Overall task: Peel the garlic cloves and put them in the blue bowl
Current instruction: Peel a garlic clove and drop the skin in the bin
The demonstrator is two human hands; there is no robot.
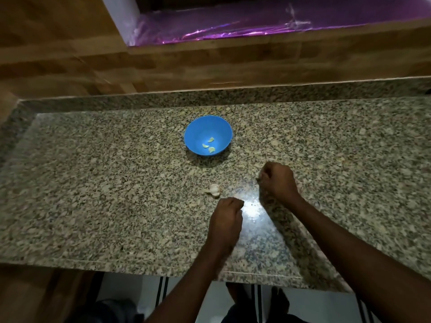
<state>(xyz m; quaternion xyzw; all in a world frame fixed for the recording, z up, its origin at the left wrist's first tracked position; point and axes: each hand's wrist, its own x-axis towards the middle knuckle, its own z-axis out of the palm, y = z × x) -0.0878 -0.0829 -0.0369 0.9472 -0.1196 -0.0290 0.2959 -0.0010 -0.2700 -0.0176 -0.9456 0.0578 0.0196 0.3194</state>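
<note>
— Garlic cloves (pixel 208 145), three peeled ones, sit in our blue bowl (pixel 198 129). More garlic (pixel 214 190) lies on the counter (pixel 93 183) near our hands

— Our left hand (pixel 227 217) is curled up. Our right hand (pixel 278 180) is curled too; we cannot tell what's inside

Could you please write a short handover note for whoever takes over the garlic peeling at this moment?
Left hand: fingers curled, contents not visible.
Right hand: curled, something pale at its fingertips, possibly a clove or skin; unclear.
Blue bowl stands on the granite counter beyond the hands, with three peeled cloves inside.
Remaining garlic piece lies unpeeled between bowl and left hand.
Left: peel it, add cloves to bowl.
</note>
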